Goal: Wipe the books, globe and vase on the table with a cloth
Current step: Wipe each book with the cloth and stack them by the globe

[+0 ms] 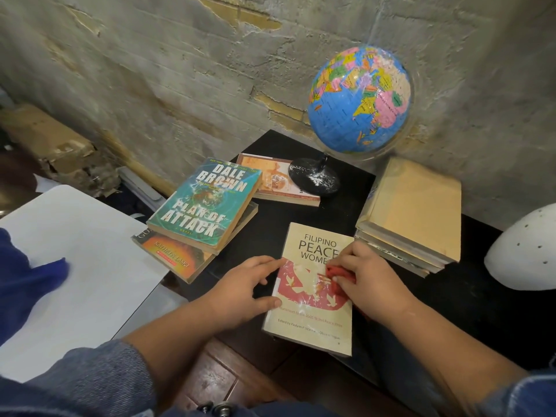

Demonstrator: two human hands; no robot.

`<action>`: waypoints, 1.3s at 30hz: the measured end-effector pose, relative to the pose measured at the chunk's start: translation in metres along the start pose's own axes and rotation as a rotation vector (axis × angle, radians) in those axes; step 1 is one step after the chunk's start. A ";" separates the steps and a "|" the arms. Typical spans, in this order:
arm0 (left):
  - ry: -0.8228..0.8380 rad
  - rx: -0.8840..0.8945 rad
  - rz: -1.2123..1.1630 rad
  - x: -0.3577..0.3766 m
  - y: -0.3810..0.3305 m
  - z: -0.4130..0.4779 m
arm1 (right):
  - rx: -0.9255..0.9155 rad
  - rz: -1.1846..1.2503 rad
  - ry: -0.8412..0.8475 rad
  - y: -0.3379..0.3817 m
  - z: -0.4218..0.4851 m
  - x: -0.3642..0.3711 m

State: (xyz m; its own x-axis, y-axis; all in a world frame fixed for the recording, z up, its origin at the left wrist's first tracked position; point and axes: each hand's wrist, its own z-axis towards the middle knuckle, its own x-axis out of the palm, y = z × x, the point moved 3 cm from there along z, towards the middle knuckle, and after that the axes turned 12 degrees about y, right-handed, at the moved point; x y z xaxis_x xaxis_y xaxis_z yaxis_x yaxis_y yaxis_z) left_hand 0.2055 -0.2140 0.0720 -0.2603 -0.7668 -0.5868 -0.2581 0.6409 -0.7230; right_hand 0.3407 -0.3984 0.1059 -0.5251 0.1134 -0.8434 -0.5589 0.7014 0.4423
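Even indoor light from above: crisp in the middle, soft at the rim.
White glare streaks the top of the globe (359, 99) and the glossy cream book (313, 323) near the front edge of the black table (496, 284) — the wall (150, 70) bows toward the corners, and blue fabric (30, 281) at far left is blurred.

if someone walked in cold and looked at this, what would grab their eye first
The bright blue globe standing at the back of the black table draws the eye first. Next comes the near edge, where the right hand presses a red cloth onto a cream book while the left hand steadies its left edge. A teal paperback lies atop an orange book at the left.
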 end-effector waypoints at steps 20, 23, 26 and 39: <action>0.012 0.013 -0.008 -0.002 0.001 0.002 | 0.096 -0.109 -0.069 -0.008 0.029 -0.021; 0.013 0.017 -0.008 -0.001 0.001 0.001 | 0.076 -0.218 -0.086 0.001 0.032 -0.015; 0.012 0.013 -0.019 -0.001 0.001 0.001 | -0.043 -0.147 0.071 0.006 0.027 -0.010; 0.022 0.002 -0.018 -0.002 0.000 0.001 | -0.025 -0.120 0.015 0.006 0.026 -0.012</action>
State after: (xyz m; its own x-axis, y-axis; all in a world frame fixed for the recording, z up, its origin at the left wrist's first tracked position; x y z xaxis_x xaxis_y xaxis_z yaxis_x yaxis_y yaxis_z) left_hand 0.2066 -0.2121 0.0733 -0.2765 -0.7770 -0.5656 -0.2613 0.6271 -0.7338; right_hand 0.3599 -0.3771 0.1106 -0.4629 0.0195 -0.8862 -0.6338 0.6917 0.3463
